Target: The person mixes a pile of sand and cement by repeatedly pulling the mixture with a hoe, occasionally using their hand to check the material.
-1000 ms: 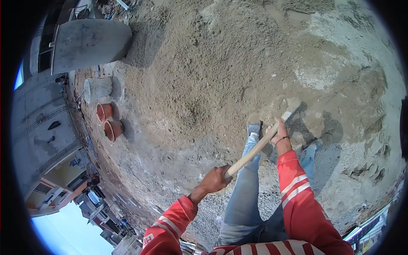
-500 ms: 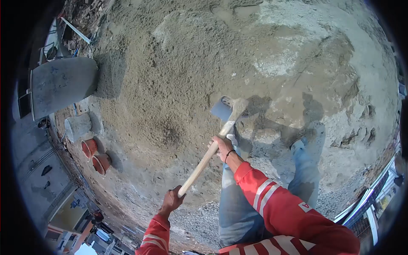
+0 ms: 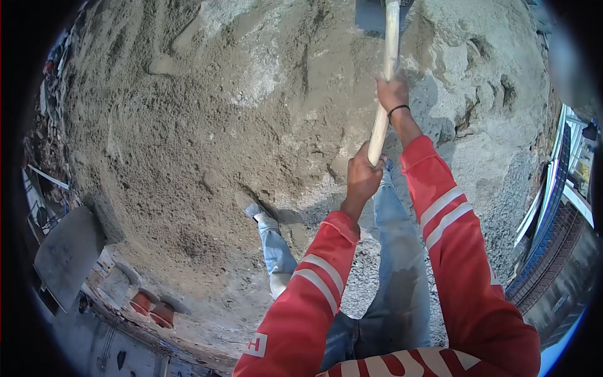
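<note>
Your left grip [image 3: 363,178] clasps the wooden handle [image 3: 391,47] at its near end while your right grip [image 3: 393,94] wraps it nearer the blade [image 3: 369,17], spaced likely for leverage, with sand [image 3: 336,88] beneath the handle.

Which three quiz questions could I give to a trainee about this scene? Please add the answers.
1. True or false: the left hand and the right hand both grip the handle.
2. Which hand is nearer to the blade?
A) left
B) right
C) both equally
3. How many orange buckets show at the lower left?

Key: 1. True; 2. B; 3. Two
</note>
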### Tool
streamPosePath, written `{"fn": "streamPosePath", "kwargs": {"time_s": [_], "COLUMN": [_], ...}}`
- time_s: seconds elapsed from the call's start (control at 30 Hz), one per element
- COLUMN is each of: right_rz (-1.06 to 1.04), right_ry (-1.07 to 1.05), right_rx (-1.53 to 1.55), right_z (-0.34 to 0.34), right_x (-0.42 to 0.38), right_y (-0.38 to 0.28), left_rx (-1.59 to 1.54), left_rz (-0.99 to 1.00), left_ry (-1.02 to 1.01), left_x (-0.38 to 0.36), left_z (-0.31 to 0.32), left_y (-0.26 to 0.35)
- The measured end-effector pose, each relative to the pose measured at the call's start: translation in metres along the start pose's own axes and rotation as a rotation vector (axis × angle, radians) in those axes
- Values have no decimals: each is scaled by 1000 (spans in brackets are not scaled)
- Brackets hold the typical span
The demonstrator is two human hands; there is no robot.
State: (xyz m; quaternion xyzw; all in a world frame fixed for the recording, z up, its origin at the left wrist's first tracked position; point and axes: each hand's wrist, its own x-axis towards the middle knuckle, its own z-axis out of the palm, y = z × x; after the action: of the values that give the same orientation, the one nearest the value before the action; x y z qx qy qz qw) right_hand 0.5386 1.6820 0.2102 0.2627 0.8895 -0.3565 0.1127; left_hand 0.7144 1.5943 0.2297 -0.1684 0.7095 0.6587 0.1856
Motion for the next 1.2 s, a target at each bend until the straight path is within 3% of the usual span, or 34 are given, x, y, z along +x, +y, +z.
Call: {"fn": "streamPosePath", "kwargs": {"time_s": [0.03,0.1,0.13,0.23,0.27,0.4,0.5,0.57,0.6,0.73,0.83,0.97,1.03,1.1,1.2], "right_rz": [-24,153,107,348,486,415,385,609,745,800,892,940,958,1028,1093], "right_ry": [22,-50,-139,-304,-293,-263,-196,-426,-442,-454,-487,-371,-364,-300,-521], "right_rx": [-166,-138,-290,-147,-74,-194,-177,56,273,406,651,717,775,848,763], "right_z": [6,22,37,62,49,91,99,83,77,84,93,134,173,217,290], "right_x": [12,2,-6,-59,-84,-109,-125,-135,-140,-143,-163,-216,-255,-304,-434], "right_y": [34,98,148,222,196,245,239,214,202,190,161,108,85,47,1], "left_rx": [16,158,156,309,328,299,363,438,439,450,413,470,435,486,601], "left_rz": [-6,-149,-226,-346,-365,-438,-419,-406,-409,-419,-405,-289,-360,-265,-457], "left_ry": [-20,-7,-31,-61,-39,-91,-106,-115,-140,-204,-282,-267,-314,-248,-205], "left_x": [-3,-27,-48,-105,-116,-141,-152,-159,-158,-138,-139,-195,-238,-296,-398], "left_z": [17,40,45,49,46,23,10,5,0,-39,-99,-215,-292,-366,-467], "left_y": [-9,-32,-40,-71,-72,-66,-70,-72,-69,-44,-53,-48,-38,-35,-58]}}
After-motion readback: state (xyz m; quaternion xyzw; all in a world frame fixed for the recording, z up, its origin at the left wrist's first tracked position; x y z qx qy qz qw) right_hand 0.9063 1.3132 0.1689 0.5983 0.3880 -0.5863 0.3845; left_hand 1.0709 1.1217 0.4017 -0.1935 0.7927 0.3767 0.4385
